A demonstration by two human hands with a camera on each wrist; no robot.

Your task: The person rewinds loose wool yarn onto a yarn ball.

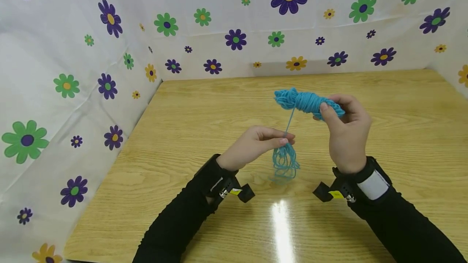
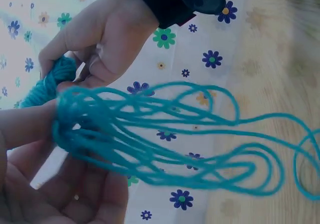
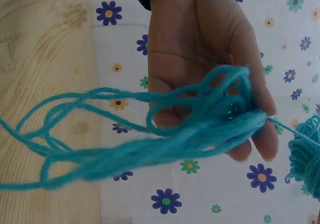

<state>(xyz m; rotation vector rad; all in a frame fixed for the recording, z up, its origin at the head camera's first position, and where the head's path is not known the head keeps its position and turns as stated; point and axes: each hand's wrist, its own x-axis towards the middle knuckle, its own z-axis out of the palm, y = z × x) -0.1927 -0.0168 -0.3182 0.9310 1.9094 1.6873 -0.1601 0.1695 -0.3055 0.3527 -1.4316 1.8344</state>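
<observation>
My right hand [image 1: 349, 133] grips one end of a wound bundle of blue yarn [image 1: 310, 102], thumb on top, held up over the table. From the bundle's middle a single taut strand [image 1: 290, 121] runs down to my left hand [image 1: 256, 145]. There the thumb and fingers pinch a gathered bunch of loose yarn loops [image 1: 285, 161], which dangles below the fingertips. In the left wrist view the loops [image 2: 165, 134] spread out from the pinch, with the right hand [image 2: 105, 39] behind on the bundle. The right wrist view shows the loops [image 3: 150, 139] in front of the left palm.
A wood-grain table [image 1: 190, 104] lies under both hands, with a bright reflection near its front. White cloth [image 1: 219, 7] printed with flowers stands behind it and along the left side. Each wrist wears a black strap with a small camera [image 1: 246, 192].
</observation>
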